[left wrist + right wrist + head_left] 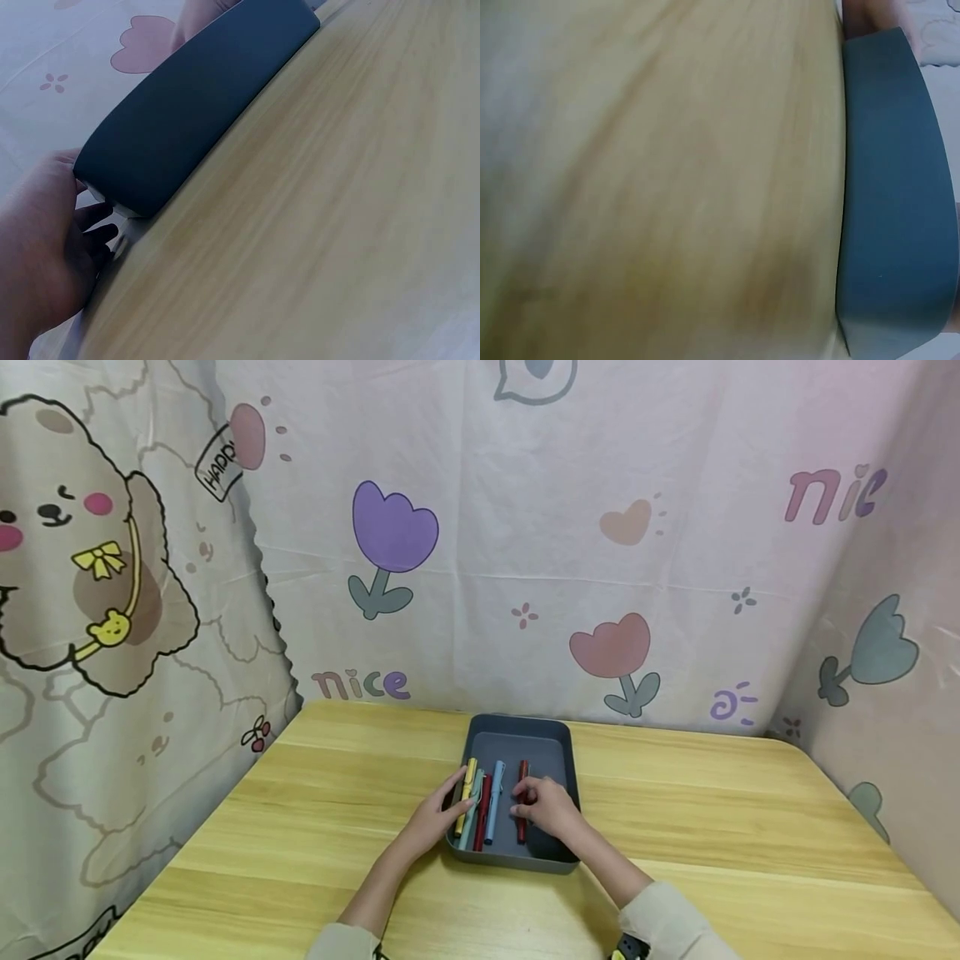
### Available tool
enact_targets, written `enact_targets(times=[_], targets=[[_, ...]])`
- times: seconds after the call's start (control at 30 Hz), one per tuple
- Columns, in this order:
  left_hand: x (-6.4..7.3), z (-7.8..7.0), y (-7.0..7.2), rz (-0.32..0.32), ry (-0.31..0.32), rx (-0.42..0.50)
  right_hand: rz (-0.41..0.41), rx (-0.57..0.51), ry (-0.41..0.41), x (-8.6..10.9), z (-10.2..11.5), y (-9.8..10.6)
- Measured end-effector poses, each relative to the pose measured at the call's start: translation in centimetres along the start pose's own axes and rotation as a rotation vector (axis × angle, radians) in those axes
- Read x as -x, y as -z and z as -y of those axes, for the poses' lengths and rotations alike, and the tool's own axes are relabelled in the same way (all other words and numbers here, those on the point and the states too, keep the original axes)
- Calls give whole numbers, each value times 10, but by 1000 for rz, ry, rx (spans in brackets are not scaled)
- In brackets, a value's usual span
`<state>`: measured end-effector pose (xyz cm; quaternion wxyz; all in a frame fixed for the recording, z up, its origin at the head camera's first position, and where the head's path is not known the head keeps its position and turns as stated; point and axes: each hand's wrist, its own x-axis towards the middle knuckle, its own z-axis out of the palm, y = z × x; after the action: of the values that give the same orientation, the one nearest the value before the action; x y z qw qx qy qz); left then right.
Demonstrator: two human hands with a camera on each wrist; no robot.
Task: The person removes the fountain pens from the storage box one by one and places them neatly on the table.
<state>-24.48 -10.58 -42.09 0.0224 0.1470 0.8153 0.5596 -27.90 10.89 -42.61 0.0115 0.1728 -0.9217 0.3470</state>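
A dark grey rectangular tray point(517, 863) sits on the table with several pens lying lengthwise in it. Along its left side lie a yellow pen point(470, 772), a pale green pen point(466, 833), a dark red pen point(480, 831) and a light blue pen point(494, 806). My left hand point(432, 817) holds the tray's left side, thumb reaching over the rim above the pens; the left wrist view shows its other fingers beside the outer wall point(180, 112). Towards the right of the tray, my right hand point(551, 808) pinches a second red pen point(522, 833) around its middle.
The wooden table point(712, 827) spreads out on both sides of the tray. A patterned cloth point(487, 652) hangs behind the table's back edge, with more cloth at the left and right. In the right wrist view, the tray's front wall point(896, 195) stands along the right.
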Motion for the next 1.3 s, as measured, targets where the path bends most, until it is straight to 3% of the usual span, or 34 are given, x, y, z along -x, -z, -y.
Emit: enact_targets(times=[0.27, 0.47, 0.7, 1.03, 1.27, 1.3], targets=[[1, 0, 2, -5, 9, 3, -33, 108, 24, -2, 6, -4], [2, 0, 2, -5, 12, 11, -21, 86, -36, -3, 12, -3], [2, -1, 1, -2, 2, 14, -13, -91, -168, -2, 12, 6], [2, 0, 0, -5, 0, 5, 30, -386, -289, -1, 8, 14], [-15, 40, -5, -26, -13, -8, 66, -524, -295, 2, 6, 18], [-15, 40, -5, -25, -10, -5, 69, -534, -291, 2, 6, 18]])
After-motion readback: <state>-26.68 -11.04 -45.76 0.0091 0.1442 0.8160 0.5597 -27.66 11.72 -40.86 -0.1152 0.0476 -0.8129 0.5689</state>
